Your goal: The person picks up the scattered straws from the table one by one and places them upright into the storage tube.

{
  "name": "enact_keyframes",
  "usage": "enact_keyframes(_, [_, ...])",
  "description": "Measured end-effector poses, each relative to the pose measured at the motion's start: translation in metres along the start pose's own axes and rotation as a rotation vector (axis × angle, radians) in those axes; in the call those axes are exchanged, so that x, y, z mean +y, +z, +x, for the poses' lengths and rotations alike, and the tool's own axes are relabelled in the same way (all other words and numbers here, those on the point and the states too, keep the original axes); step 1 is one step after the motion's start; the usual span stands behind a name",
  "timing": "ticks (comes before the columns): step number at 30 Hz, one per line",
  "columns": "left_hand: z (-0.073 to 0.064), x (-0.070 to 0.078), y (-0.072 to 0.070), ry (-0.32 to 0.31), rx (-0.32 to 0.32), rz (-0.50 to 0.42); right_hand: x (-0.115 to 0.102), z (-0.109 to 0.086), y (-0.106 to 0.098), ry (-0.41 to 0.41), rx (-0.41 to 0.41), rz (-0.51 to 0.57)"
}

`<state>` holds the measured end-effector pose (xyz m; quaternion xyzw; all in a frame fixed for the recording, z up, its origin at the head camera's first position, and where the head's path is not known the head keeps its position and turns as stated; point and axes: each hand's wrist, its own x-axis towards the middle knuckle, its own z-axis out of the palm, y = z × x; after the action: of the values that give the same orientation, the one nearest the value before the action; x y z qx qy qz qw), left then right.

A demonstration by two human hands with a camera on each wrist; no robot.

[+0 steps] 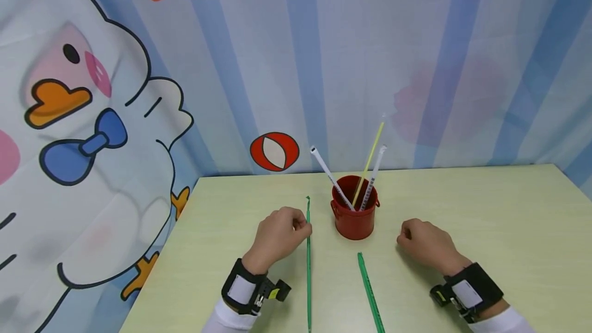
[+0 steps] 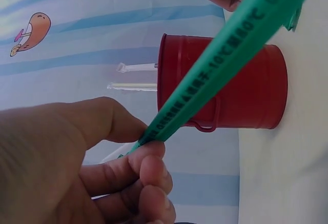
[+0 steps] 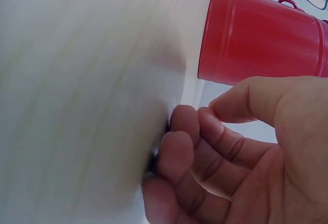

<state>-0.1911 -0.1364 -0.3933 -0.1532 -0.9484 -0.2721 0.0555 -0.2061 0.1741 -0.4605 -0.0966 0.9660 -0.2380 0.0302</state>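
Note:
My left hand (image 1: 279, 235) pinches a long thin green straw (image 1: 309, 276) between thumb and index finger, near its upper part. Dark printing runs along this straw in the left wrist view, where it crosses in front of a red bucket (image 2: 246, 88). A second green straw (image 1: 370, 292) lies on the table between the hands. On the right, my right hand (image 1: 427, 243) rests at the tabletop with loosely curled fingers, thumb against index finger, holding nothing. The bucket stands upright beyond the hands, with two white straws (image 1: 329, 173) and a yellow straw (image 1: 368, 163) leaning in it.
The pale wooden table (image 1: 485, 209) ends at a back edge against a blue-striped cloth (image 1: 351, 66). A large duck picture (image 1: 106, 194) covers the cloth at the left. Each wrist wears a black strap with a small camera.

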Motion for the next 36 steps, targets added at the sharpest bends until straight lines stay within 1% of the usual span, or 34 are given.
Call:
enact_keyframes(9, [-0.001, 0.005, -0.003, -0.001, 0.013, 0.008, 0.001, 0.001, 0.001, -0.005, 0.000, 0.003])
enact_keyframes(14, [0.000, 0.006, -0.003, 0.007, 0.028, 0.014, 0.002, 0.000, 0.003, -0.006, 0.006, 0.008])
enact_keyframes(19, [0.002, 0.009, -0.007, 0.023, 0.046, 0.019, 0.002, 0.001, 0.002, -0.006, 0.008, 0.010])
enact_keyframes(25, [0.007, 0.015, -0.014, 0.053, 0.107, 0.019, 0.001, 0.000, 0.000, -0.004, 0.005, 0.007])
enact_keyframes(31, [0.012, 0.022, -0.020, 0.082, 0.183, -0.024, 0.001, 0.000, 0.000, -0.009, 0.012, 0.013])
enact_keyframes(36, [0.021, 0.027, -0.022, 0.120, 0.255, -0.060, 0.001, 0.000, -0.001, 0.002, 0.004, 0.022])
